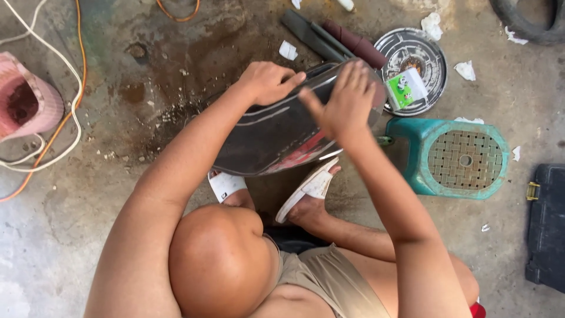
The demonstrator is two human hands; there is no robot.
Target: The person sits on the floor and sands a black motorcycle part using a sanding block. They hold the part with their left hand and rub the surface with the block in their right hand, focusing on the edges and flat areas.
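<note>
Nearest to me, I am looking down past a bent knee and two white slide sandals [312,187] planted on the stained concrete floor [70,224], and just beyond them I am propping a dark, glossy motorcycle body panel [276,132] with a red streak along its lower edge, tilted up above the feet. My left hand [268,81] is curling over the panel's upper edge, fingers closed around the rim with the thumb lying along the top. My right hand [347,100] is resting on the upper right part, fingers [353,73] spread loosely and pressed flat on the surface rather than wrapped; whether it is pinching anything small I cannot tell. I am judging the panel to be light moulded plastic, stiff but springy, slick on its glossy face and liable to scratch or crack at thin edges, so the rim is the safer place to grip. To the right a teal plastic stool [453,156] is standing; farther off a round metal cover [412,62] is carrying a small green-and-white packet [406,88].
</note>
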